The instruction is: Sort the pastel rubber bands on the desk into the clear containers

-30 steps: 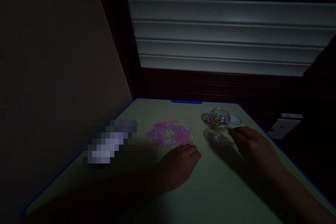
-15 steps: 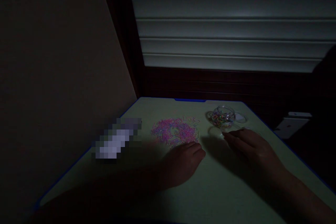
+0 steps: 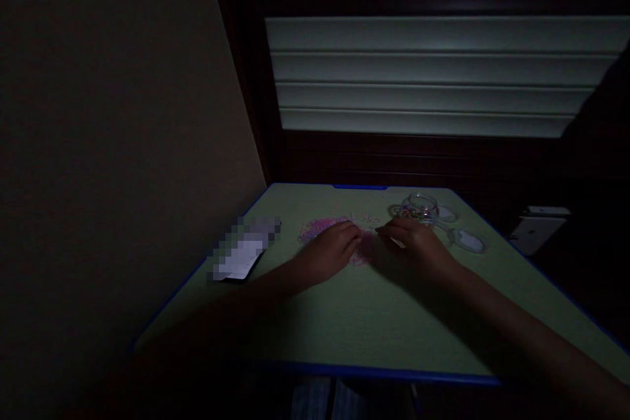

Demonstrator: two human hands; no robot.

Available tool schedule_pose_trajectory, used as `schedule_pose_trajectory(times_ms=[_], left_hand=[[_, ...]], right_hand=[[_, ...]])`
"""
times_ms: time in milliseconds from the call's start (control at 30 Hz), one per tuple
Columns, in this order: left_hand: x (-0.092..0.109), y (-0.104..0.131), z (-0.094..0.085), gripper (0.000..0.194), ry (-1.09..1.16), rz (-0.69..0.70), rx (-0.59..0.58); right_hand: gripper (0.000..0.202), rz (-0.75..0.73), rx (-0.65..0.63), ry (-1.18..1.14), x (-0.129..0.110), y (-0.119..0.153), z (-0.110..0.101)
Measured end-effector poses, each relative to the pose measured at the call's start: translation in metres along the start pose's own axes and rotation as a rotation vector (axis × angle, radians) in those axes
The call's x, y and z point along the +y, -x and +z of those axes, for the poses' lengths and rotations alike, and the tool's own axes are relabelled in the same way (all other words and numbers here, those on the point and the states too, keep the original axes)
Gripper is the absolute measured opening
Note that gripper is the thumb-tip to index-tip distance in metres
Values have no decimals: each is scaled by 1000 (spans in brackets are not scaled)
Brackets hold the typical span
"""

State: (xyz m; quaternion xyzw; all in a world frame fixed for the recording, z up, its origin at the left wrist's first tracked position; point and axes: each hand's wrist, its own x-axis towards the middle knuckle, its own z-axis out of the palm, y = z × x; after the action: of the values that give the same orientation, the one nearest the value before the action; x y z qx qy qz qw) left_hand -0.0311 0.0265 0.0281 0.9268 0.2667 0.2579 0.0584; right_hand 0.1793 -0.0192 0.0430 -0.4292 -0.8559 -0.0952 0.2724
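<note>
A loose pile of small pink and purple rubber bands [image 3: 315, 228] is spread on the pale green table [image 3: 374, 335]. My left hand [image 3: 332, 249] is over the pile, covering part of it, with its fingers bent together. Close by on the right, my right hand [image 3: 416, 243] has its thumb and fingertips pinched beside the pile's right edge. What either hand holds, if anything, is too small and dark to make out. Just behind my right hand stands a clear round jar [image 3: 419, 203] of many-coloured bands, partly hidden by that hand.
Right of the jar lie clear round lids, one nearer [image 3: 467, 241] and one farther back [image 3: 447, 213]. A phone-like, blurred-out object [image 3: 241, 256] rests at the table's left. A wall borders the left side. White boxes [image 3: 539, 230] stand beyond the right edge.
My right hand has moved left, from beside the clear round container to the pile's right edge. My left hand has moved forward over the pile. The view has shifted, showing the table's front edge.
</note>
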Motion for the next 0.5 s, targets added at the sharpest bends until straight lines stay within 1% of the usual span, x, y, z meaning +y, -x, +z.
schedule_pose_trajectory(times_ms=[67,133,200,267,333,400,500], left_hand=[[-10,7,-3,14,26,-17,-11],[-18,17,-9,13,42,-48,-5],[-23,26,-16,14,50,-59,-64],[-26,30,-24,15,40,-37,-139],[-24,32,-28,17,7,-30,-165],[-21,32,-30,17,-26,-2,-211],[-14,32,-31,16,-81,30,-257]], right_hand=[[21,49,-3,-23,-8,-11,9],[20,110,-1,-51,-15,-16,17],[21,150,17,-45,-19,-14,23],[23,136,-21,-23,-19,-7,25],[23,94,-79,22,-18,0,26],[23,60,-120,39,-17,4,25],[24,25,-144,30,-20,5,21]])
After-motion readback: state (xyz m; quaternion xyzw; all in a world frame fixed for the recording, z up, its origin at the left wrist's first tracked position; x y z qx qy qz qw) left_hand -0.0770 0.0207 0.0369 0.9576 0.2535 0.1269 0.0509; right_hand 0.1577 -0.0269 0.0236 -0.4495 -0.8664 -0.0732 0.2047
